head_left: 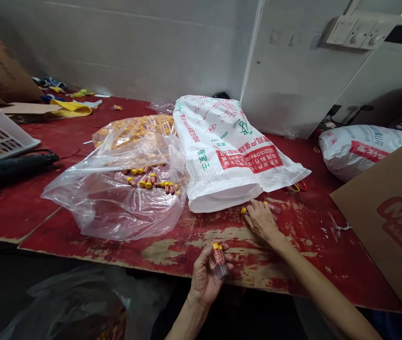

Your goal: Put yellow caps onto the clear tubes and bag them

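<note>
My left hand (203, 274), at the table's near edge, is closed around small clear tubes (218, 257) with yellow caps and red printed labels. Farther right, my right hand (260, 219) reaches down to the tabletop beside the mouth of a white woven sack (225, 146). Its fingers are bent over a tube whose yellow cap (244, 210) shows at the fingertips; the rest is hidden. Another clear tube (273, 207) lies just beyond that hand. Left of the sack, a clear plastic bag (116, 203) holds many yellow-capped tubes (147, 182).
The red table (91, 252) has worn patches. A white plastic basket (1, 134) and a black tool (17, 167) are on the left. A printed cardboard box (385, 222) and a second stuffed sack (360, 146) stand right. A bag (66, 302) hangs below the near edge.
</note>
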`<state>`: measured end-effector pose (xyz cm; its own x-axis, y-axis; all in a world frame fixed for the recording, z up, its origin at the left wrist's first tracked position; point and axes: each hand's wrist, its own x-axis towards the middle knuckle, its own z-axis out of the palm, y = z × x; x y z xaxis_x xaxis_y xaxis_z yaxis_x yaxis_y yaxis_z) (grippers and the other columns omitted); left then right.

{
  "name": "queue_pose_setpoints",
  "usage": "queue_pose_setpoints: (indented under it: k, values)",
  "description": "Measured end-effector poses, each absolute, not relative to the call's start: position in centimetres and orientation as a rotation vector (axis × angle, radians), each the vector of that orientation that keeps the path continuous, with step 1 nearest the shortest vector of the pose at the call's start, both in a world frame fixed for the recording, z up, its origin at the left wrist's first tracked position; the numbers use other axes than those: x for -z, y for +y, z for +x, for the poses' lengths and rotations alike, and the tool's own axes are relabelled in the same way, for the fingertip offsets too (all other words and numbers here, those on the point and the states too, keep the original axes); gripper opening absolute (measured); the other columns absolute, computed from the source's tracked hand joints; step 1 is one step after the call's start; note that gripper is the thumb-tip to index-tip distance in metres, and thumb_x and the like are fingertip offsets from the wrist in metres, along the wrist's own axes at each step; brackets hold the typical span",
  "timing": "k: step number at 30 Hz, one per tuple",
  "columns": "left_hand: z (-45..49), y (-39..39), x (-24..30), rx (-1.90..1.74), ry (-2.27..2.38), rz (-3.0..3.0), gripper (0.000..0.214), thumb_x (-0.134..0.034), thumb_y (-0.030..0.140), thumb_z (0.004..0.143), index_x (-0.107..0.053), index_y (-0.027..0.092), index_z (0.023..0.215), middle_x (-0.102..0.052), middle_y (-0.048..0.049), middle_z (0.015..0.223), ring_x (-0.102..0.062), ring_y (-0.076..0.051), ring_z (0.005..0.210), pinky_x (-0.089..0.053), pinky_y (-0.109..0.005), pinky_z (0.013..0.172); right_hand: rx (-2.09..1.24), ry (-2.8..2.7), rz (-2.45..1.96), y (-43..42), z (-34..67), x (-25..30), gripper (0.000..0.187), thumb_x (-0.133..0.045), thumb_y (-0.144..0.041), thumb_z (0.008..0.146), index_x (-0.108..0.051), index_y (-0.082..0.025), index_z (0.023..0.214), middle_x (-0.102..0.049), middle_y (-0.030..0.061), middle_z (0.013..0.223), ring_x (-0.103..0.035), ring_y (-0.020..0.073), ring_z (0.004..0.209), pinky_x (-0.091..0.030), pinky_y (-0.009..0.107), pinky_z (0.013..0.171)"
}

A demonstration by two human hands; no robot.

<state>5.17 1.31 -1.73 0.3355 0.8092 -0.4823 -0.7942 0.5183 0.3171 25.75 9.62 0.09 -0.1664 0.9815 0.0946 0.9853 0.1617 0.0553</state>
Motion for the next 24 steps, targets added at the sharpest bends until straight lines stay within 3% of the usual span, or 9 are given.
queue_pose_setpoints:
  k: [3, 6, 10, 15, 20, 24]
  values:
    - [4.9, 1.4, 2.2, -1.031, 0.565, 0.044, 0.023, -0.067, 0.030, 0.074, -0.064, 0.014, 0.089, -0.066, -0.0069, 0.083, -0.064, -0.018, 0.065, -0.053, -0.029, 0.054, -0.147, -2.495, -1.884, 7.5, 25.9, -1.5, 0.027, -0.036, -0.031, 0.095, -0.060, -0.018, 0.094, -0.063, 0.0032, 0.083, -0.054, 0.0137, 0.072, -0.032, 0.024, 0.065]
    - [4.9, 1.5, 2.5, -1.024, 0.510, 0.091, 0.028, -0.071, 0.030, 0.071, -0.064, 0.016, 0.093, -0.065, -0.0056, 0.086, -0.063, -0.017, 0.068, -0.053, -0.028, 0.055, -0.271, -2.663, -1.959, 6.0, 26.3, -2.9, 0.030, -0.041, -0.031, 0.091, -0.063, -0.017, 0.077, -0.063, 0.0036, 0.066, -0.053, 0.0133, 0.060, -0.027, 0.024, 0.055]
    - [5.2, 1.6, 2.6, -0.994, 0.492, 0.110, 0.039, -0.074, 0.025, 0.068, -0.061, 0.018, 0.104, -0.064, -0.0051, 0.087, -0.062, -0.017, 0.069, -0.053, -0.027, 0.056, -0.181, -2.789, -2.197, 6.0, 25.7, -2.7, 0.026, -0.048, -0.019, 0.083, -0.068, -0.014, 0.068, -0.066, 0.0106, 0.066, -0.058, 0.0175, 0.061, -0.027, 0.026, 0.052]
    - [5.5, 2.1, 2.4, -0.981, 0.507, 0.052, 0.028, -0.069, 0.024, 0.071, -0.064, 0.013, 0.097, -0.066, -0.0084, 0.089, -0.066, -0.020, 0.074, -0.055, -0.030, 0.063, -0.295, -2.789, -2.232, 6.4, 24.8, -1.3, 0.022, -0.050, -0.007, 0.073, -0.071, -0.013, 0.070, -0.068, 0.0124, 0.066, -0.062, 0.0215, 0.064, -0.031, 0.027, 0.051]
    - [6.1, 2.6, 2.4, -1.001, 0.486, -0.004, 0.023, -0.065, 0.022, 0.073, -0.067, 0.013, 0.095, -0.070, -0.0112, 0.092, -0.067, -0.028, 0.089, -0.054, -0.043, 0.081, -0.278, -2.722, -2.233, 6.6, 25.4, -1.4, 0.020, -0.051, -0.010, 0.076, -0.071, -0.012, 0.072, -0.068, 0.0136, 0.068, -0.064, 0.0232, 0.066, -0.040, 0.030, 0.064]
    - [6.2, 2.4, 2.4, -1.014, 0.442, -0.039, 0.024, -0.061, 0.020, 0.077, -0.068, 0.015, 0.099, -0.071, -0.0119, 0.099, -0.061, -0.031, 0.105, -0.044, -0.053, 0.095, -0.165, -2.564, -2.231, 5.6, 24.9, -1.2, 0.028, -0.042, -0.020, 0.090, -0.068, -0.014, 0.081, -0.069, 0.0097, 0.076, -0.063, 0.0196, 0.072, -0.041, 0.028, 0.069]
